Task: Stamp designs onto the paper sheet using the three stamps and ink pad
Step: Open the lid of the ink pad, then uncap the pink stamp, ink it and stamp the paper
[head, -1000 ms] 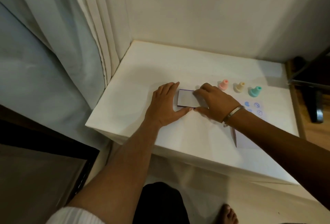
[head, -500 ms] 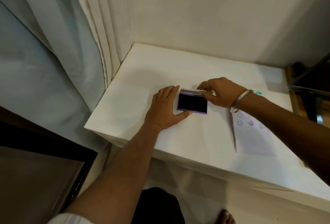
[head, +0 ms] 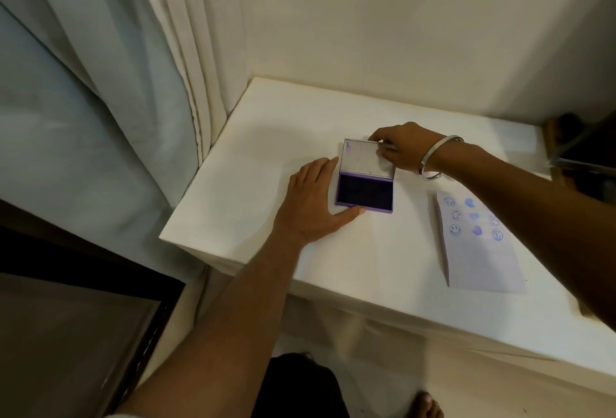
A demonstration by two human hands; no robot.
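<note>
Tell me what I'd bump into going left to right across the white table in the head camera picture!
left hand → ink pad with its lid open → paper sheet with blue stamped faces and hearts. The right hand overlaps the lid, so I left it out.

So my worktop [head: 266, 164] is this white slab shoved into a corner, cream wall [head: 400, 24] behind it and pale curtains [head: 133, 67] hanging down the left side. There's a dark framed panel [head: 73, 334] leaning low on the left. I'm wearing a silver bangle [head: 433, 157], and my bare toes [head: 428, 406] poke in at the bottom.
</note>
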